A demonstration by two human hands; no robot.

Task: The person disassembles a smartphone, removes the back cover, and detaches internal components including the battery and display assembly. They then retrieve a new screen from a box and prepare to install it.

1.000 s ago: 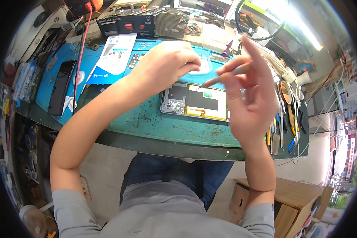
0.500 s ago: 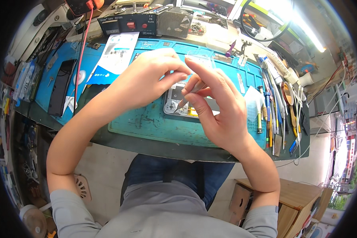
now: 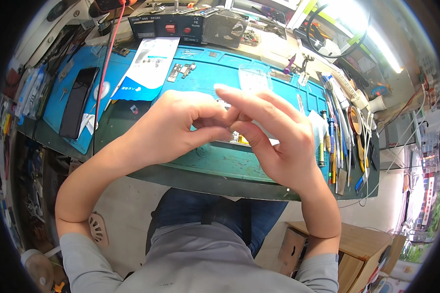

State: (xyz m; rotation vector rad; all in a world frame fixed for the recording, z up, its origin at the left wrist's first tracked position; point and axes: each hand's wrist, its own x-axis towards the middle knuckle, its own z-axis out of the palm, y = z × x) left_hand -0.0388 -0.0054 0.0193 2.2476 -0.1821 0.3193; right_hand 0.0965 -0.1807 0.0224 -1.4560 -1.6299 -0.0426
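Left hand (image 3: 181, 124): half-curled; contents hidden, I cannot tell. Right hand (image 3: 283, 136): index raised, thumb bent inward, fingertips at the left's; grip likewise hidden. Opened phone (image 3: 241, 139): beneath both, mostly covered, on a blue-green mat (image 3: 215, 161). Table (image 3: 220, 185): under mat.

Opened phone (image 3: 241, 140): is showing yellow between the left hand (image 3: 173, 124) and right hand (image 3: 281, 132).
Repair mat (image 3: 215, 61): is showing bright blue beyond the left hand, duller teal below.
Smartphone (image 3: 80, 102): is looking black, left of that hand.
Leaflet (image 3: 149, 66): is pairing white with blue, beyond it.
Equipment box (image 3: 195, 35): is presenting a dark front and red switch (image 3: 170, 28), farther beyond.
Slim tool (image 3: 331, 129): is displaying blue, right of the right hand.
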